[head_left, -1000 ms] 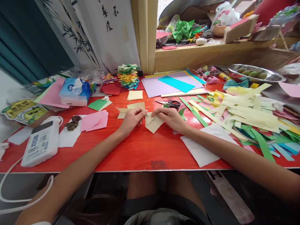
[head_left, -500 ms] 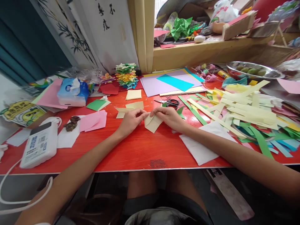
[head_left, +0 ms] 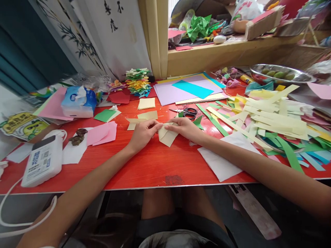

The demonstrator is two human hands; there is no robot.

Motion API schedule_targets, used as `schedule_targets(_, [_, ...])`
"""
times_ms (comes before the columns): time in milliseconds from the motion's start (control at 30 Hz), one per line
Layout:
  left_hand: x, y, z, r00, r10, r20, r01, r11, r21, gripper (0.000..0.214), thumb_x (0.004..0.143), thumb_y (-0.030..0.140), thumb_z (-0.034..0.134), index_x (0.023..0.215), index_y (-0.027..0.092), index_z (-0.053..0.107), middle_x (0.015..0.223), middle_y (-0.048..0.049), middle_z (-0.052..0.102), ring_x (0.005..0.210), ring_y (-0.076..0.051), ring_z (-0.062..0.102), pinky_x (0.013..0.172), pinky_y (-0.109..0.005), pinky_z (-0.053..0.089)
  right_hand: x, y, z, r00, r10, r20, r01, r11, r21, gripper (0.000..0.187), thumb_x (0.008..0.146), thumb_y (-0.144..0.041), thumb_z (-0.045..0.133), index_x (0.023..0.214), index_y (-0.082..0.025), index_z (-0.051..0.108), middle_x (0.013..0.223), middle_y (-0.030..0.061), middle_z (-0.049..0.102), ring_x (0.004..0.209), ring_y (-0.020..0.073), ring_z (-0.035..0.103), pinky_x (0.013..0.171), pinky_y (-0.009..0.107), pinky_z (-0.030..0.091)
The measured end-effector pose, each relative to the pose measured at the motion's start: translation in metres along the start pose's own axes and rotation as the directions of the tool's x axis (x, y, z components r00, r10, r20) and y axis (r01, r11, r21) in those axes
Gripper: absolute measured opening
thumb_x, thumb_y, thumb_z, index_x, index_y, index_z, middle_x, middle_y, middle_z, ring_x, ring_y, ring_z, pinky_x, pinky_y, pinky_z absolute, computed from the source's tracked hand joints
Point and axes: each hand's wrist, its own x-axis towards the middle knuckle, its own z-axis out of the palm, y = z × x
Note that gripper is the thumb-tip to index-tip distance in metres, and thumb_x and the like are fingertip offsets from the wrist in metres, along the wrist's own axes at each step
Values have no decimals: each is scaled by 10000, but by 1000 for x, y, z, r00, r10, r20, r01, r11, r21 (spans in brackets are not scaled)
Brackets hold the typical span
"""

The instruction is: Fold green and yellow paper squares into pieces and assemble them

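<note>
A small folded piece of pale yellow paper [head_left: 168, 136] is held between both hands over the red table. My left hand [head_left: 144, 132] pinches its left corner between thumb and forefinger. My right hand [head_left: 186, 128] grips the upper right part, with the thumb lying across the front of the paper; its other fingers are partly hidden behind. Just beyond my left hand lie two creased yellow paper pieces [head_left: 147, 115]. Black-handled scissors [head_left: 190, 113] rest behind my right hand, beside a folded green paper piece [head_left: 198, 122]. Farther back is a stack of yellow paper squares [head_left: 146, 103].
Paper strips [head_left: 279, 120] heap up on the right, near a metal bowl [head_left: 297, 76]. White paper [head_left: 219, 165] lies under my right forearm. Pink sheets [head_left: 103, 133], a white power strip [head_left: 42, 162] and a tissue pack [head_left: 79, 103] are on the left. A folded-paper stack [head_left: 138, 82] stands behind.
My right thumb has moved left across the paper and lies flatter on it. Both hands keep hold of the yellow paper. The view has shifted slightly.
</note>
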Motion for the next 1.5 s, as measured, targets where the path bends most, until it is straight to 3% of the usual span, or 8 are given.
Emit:
schedule_targets(400, [2,-3,1,992,-21,127,26,999,-35,289,781,397,491,624,156,517,528,37,447,495,-69,383,492,-199,293,-3,0,-2,1000,-1,29,1,1000,9,346,807,-450,472,708,-136,578,653,23,543,560,97,466,498,232,334])
schedule_targets(600, [-1,4,0,994,-22,109,28,998,-52,308,789,386,486,599,148,534,500,35,451,474,-65,383,490,-199,302,0,4,0,994,74,-75,-54,968,246,410,806,-501,458,684,-126,571,623,37,549,534,101,493,479,229,362])
schedule_targets(733, [2,-3,1,999,-39,-6,38,988,-150,298,801,384,464,632,149,534,495,34,430,456,-66,382,479,-202,312,1,2,1,995,59,-83,-19,904,426,308,782,-446,525,800,-143,581,740,46,599,643,124,563,576,247,446])
schedule_targets(833, [5,-8,2,998,-70,2,69,977,-203,264,783,399,487,704,153,545,553,29,462,461,-64,398,461,-195,322,0,-1,1,997,77,-6,-72,951,300,215,739,-345,600,784,-135,610,776,56,625,681,137,577,613,257,457])
schedule_targets(967, [5,-8,3,995,-57,81,73,976,-203,249,733,396,560,813,159,563,671,20,513,504,-57,414,463,-181,338,-1,-1,1,997,76,8,-76,992,100,202,742,-329,596,716,-130,622,655,43,607,611,137,554,526,246,422])
schedule_targets(1133, [4,-7,3,996,-76,57,85,978,-189,262,737,398,558,695,140,560,603,23,494,493,-54,412,463,-180,331,-1,4,2,999,29,-21,-27,995,101,251,782,-364,545,775,-124,619,706,55,615,620,132,549,512,237,411])
schedule_targets(1367, [4,-12,3,985,-155,78,173,923,-344,275,744,372,547,615,130,565,543,6,498,478,-81,472,465,-201,390,-4,5,3,960,-122,-253,133,991,24,263,821,-313,481,979,-170,635,849,35,640,743,138,564,615,250,438])
schedule_targets(1500, [6,-11,4,975,-199,100,223,873,-434,247,716,384,575,727,140,610,664,-9,537,514,-87,483,427,-195,405,-8,1,3,951,-195,-241,174,979,-109,293,843,-277,444,1059,-209,630,908,18,656,791,139,571,645,255,438])
